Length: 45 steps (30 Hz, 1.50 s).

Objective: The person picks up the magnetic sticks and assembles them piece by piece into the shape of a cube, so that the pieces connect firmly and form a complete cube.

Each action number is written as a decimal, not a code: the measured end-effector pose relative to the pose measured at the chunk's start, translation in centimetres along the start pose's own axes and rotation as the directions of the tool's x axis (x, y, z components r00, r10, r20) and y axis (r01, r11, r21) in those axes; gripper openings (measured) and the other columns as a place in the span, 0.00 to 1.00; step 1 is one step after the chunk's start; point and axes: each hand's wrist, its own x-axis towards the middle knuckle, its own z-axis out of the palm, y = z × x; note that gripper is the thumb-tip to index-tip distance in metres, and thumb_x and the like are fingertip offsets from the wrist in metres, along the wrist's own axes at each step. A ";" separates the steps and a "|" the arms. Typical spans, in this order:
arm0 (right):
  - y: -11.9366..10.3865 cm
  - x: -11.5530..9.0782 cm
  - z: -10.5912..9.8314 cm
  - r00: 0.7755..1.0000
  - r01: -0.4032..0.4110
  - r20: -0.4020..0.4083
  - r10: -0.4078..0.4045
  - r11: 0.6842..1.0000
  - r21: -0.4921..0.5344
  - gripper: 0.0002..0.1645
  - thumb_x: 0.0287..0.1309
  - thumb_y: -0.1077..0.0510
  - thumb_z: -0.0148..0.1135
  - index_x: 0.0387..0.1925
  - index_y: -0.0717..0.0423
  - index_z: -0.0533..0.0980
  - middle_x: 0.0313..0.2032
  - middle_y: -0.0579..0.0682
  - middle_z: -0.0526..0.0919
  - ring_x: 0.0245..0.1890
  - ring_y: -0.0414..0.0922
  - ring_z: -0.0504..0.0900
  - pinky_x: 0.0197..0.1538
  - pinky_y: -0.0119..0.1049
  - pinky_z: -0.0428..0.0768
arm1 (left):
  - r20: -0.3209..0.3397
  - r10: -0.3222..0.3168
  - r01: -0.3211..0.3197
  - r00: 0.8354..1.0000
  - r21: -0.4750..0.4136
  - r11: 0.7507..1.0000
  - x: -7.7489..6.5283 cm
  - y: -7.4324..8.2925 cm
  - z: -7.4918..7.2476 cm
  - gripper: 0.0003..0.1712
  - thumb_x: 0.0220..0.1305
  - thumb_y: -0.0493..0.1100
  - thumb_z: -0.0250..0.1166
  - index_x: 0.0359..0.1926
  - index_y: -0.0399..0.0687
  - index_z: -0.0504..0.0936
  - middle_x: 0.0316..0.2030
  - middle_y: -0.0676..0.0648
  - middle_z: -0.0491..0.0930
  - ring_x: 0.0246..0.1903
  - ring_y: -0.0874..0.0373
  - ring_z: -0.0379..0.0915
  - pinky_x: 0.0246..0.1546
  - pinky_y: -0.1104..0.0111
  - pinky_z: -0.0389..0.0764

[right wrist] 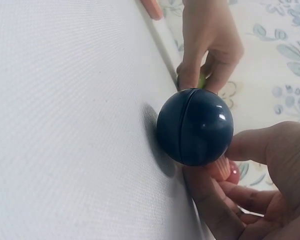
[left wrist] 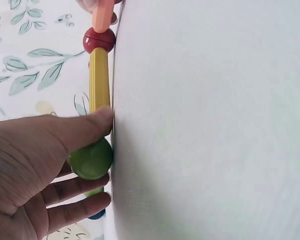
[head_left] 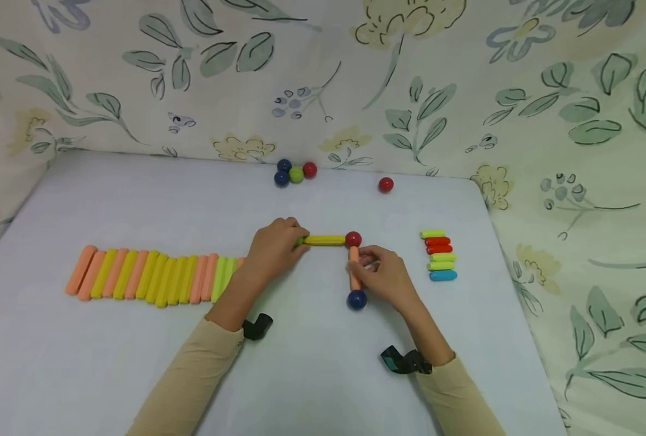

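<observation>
An L-shaped chain of sticks and balls lies on the white table. Its yellow stick joins a green ball to a red ball. From the red ball an orange stick runs toward the near side, ending at a dark blue ball. My left hand pinches the yellow stick's end beside the green ball, its thumb along the stick in the left wrist view. My right hand pinches the orange stick between thumb and fingers; the blue ball hides part of this grip in the right wrist view.
A row of orange, yellow and green sticks lies at the left, partly behind the left forearm. Short coloured sticks lie at the right. Toward the back are a cluster of balls and a lone red ball, near the floral cloth.
</observation>
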 end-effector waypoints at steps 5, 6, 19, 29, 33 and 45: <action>0.1 0.1 0.0 1.000 -0.003 0.001 0.003 1.000 -0.004 0.26 0.68 0.48 0.70 0.60 0.60 0.81 0.42 0.54 0.86 0.36 0.48 0.81 0.40 0.35 0.82 | -0.009 -0.010 0.010 1.000 -0.021 1.000 0.2 0.0 0.0 0.15 0.71 0.45 0.72 0.54 0.45 0.90 0.48 0.45 0.87 0.47 0.49 0.82 0.46 0.57 0.86; 0.0 0.2 0.0 1.000 -0.003 0.002 0.003 1.000 -0.006 0.27 0.68 0.48 0.70 0.60 0.60 0.81 0.42 0.54 0.86 0.36 0.47 0.81 0.40 0.35 0.82 | -0.010 -0.016 0.015 1.000 -0.034 0.999 0.2 -0.1 -0.1 0.14 0.71 0.45 0.72 0.54 0.45 0.89 0.47 0.46 0.87 0.46 0.50 0.82 0.46 0.58 0.85; -0.2 0.0 0.1 1.000 -0.018 -0.001 0.018 1.000 -0.015 0.27 0.68 0.47 0.70 0.60 0.59 0.81 0.40 0.53 0.86 0.36 0.48 0.82 0.39 0.34 0.83 | 0.031 -0.064 0.067 0.997 -0.084 0.994 -0.2 -0.5 -1.0 0.26 0.65 0.47 0.77 0.61 0.45 0.85 0.53 0.44 0.85 0.53 0.48 0.81 0.54 0.55 0.84; -0.2 0.1 0.3 0.999 -0.047 -0.007 0.047 0.999 0.008 0.27 0.68 0.47 0.70 0.59 0.60 0.81 0.37 0.54 0.84 0.33 0.47 0.81 0.34 0.34 0.81 | 0.034 -0.120 0.123 0.992 -0.150 0.981 -0.1 -0.6 -1.4 0.25 0.69 0.42 0.74 0.65 0.43 0.83 0.53 0.41 0.84 0.48 0.48 0.81 0.52 0.55 0.83; -0.2 0.2 0.5 0.998 -0.055 -0.020 0.055 0.998 0.023 0.28 0.68 0.46 0.70 0.60 0.60 0.81 0.38 0.54 0.84 0.32 0.47 0.81 0.32 0.32 0.81 | 0.002 -0.118 0.116 0.993 -0.159 0.980 0.0 -0.9 -1.1 0.26 0.69 0.42 0.73 0.66 0.44 0.82 0.54 0.41 0.84 0.50 0.48 0.82 0.53 0.54 0.84; -0.2 0.2 0.3 0.998 -0.059 -0.023 0.059 0.998 0.003 0.28 0.70 0.47 0.66 0.63 0.59 0.80 0.41 0.55 0.84 0.34 0.49 0.80 0.33 0.34 0.81 | 0.057 -0.139 0.146 0.989 -0.146 0.978 -1.5 -1.0 -3.5 0.34 0.71 0.50 0.72 0.73 0.47 0.75 0.66 0.41 0.78 0.67 0.43 0.73 0.68 0.48 0.76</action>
